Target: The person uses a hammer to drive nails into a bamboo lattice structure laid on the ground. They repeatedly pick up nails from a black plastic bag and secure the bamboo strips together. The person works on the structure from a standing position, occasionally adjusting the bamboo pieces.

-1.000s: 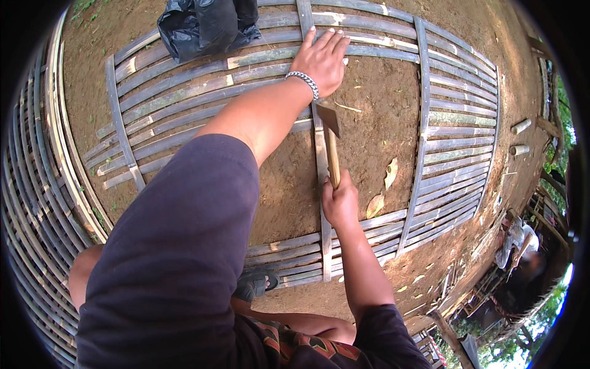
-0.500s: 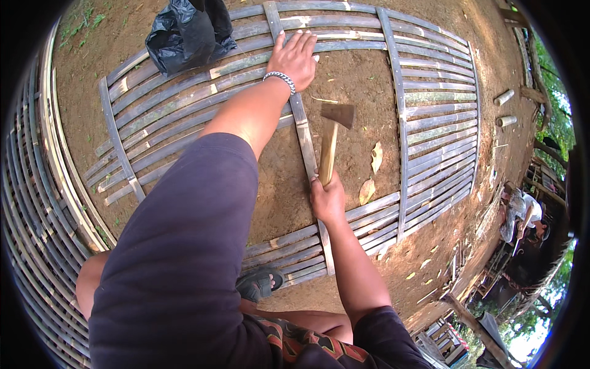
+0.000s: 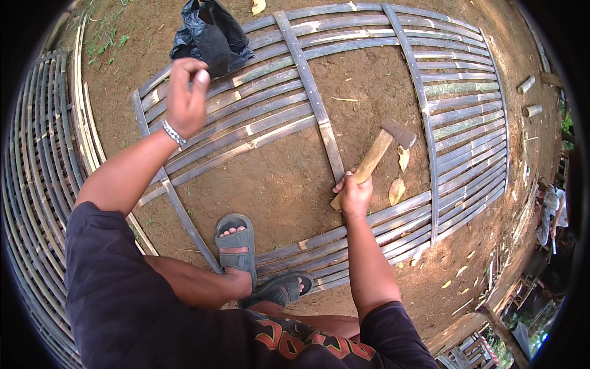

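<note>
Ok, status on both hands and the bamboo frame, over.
Right hand gripping hatchet. Left hand raised, fingers bent, can't tell if holding anything. Bamboo frame lying flat. Black plastic bag covers part of its far edge, left side.

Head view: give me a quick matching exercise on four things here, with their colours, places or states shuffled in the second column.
Things
1. Hatchet
2. Plastic bag
3. Bracelet
4. Sandals

Descriptions
A. Silver-coloured links
B. Dark grey pair with straps
C. Held by its wooden handle in the right grip
D. Black and crumpled, just above the left grip in the picture

Right pairs: 1-C, 2-D, 3-A, 4-B
</note>
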The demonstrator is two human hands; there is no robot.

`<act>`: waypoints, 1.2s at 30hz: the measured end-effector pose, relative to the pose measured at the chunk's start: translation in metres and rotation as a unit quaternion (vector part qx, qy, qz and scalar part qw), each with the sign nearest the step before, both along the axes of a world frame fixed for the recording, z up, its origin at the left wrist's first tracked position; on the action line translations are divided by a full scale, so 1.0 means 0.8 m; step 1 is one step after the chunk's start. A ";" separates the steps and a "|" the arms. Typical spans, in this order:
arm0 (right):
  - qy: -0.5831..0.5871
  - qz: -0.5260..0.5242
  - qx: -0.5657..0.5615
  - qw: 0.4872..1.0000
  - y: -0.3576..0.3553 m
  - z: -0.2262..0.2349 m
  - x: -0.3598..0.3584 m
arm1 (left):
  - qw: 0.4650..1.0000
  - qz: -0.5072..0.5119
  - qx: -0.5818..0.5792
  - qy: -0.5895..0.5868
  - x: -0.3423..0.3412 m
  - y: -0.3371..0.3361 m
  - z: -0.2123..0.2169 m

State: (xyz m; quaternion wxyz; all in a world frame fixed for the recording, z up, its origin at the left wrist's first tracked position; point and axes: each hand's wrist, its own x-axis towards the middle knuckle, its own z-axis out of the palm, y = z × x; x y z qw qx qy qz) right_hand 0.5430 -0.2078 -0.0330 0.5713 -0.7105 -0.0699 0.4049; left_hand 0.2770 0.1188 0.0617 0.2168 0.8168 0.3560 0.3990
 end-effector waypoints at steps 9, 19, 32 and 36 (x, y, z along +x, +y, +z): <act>-0.055 0.007 -0.023 0.998 -0.003 -0.001 -0.013 | 0.861 0.039 0.039 0.505 -0.021 0.184 -0.131; -0.044 -0.006 -0.040 0.998 -0.003 -0.003 -0.006 | 0.798 0.111 0.037 0.592 0.026 0.150 -0.153; -0.059 -0.008 -0.070 0.996 -0.005 -0.008 -0.008 | 0.926 0.145 -0.048 0.345 -0.008 0.110 -0.047; -0.065 -0.021 -0.056 0.996 -0.006 -0.004 -0.008 | 0.971 0.168 0.051 0.160 -0.023 0.053 -0.002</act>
